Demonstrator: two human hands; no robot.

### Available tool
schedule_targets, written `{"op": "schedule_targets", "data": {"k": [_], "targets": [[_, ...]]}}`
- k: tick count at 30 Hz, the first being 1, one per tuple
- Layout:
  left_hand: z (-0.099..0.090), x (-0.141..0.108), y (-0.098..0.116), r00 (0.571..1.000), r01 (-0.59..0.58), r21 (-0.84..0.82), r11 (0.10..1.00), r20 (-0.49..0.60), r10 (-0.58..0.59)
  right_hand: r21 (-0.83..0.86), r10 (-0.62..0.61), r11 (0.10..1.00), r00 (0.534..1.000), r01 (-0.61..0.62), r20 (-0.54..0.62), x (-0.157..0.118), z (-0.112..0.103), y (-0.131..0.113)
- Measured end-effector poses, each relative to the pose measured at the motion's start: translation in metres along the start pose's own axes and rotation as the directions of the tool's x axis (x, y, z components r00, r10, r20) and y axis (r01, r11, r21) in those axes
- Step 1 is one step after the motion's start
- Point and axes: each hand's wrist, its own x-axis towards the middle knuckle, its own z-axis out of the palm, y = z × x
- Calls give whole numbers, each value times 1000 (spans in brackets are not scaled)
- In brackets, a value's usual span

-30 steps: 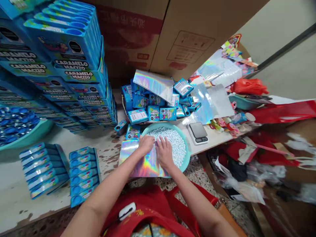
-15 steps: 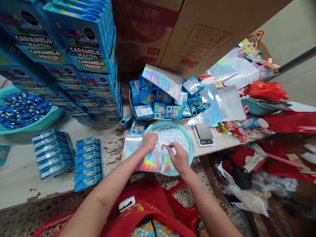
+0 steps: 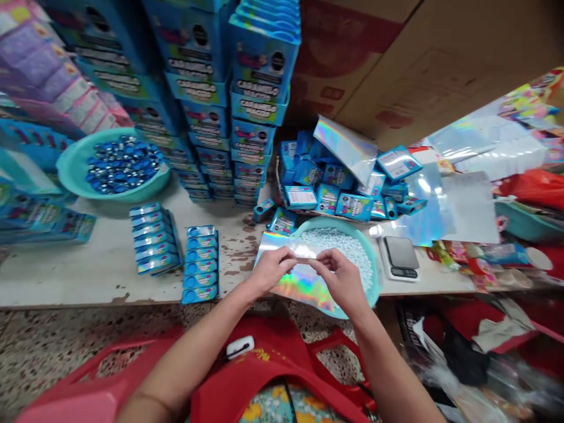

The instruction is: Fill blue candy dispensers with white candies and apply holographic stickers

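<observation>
My left hand (image 3: 275, 269) and my right hand (image 3: 341, 276) pinch the two ends of a thin, narrow strip (image 3: 305, 259), stretched level between the fingertips. What the strip is made of is too small to make out. Beneath the hands lies a shiny holographic sheet (image 3: 304, 286), partly over a turquoise basin (image 3: 376, 276). Small pale pieces (image 3: 359, 252) fill the basin. Just behind it, blue candy boxes (image 3: 352, 205) printed "Caramelo Macizo" lie in a heap, with another holographic sheet (image 3: 346, 150) on top.
A digital scale (image 3: 402, 255) stands right of the basin. Leftward are two rows of small blue boxes (image 3: 154, 238) (image 3: 200, 264), a basin of blue wrapped sweets (image 3: 70, 170) and tall stacks of display boxes (image 3: 253, 135). A big cardboard carton (image 3: 396, 70) stands behind. The table's front edge runs close by.
My view has swung left, so everything sits farther right. My left hand has come off the sheet's upper edge and now meets my right hand at the strip.
</observation>
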Motion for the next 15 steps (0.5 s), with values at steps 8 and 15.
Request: {"op": "schedule_targets", "data": {"k": [8,15], "targets": [[-85,-91,-24,931,301,-45,952,-203,-304,202,69,964,892,-175,446,-1,107,-13],[-127,-189,-54,824,499,12,866,-317,-470,50,-43,999,827,19,560,-47,202,-27]]}}
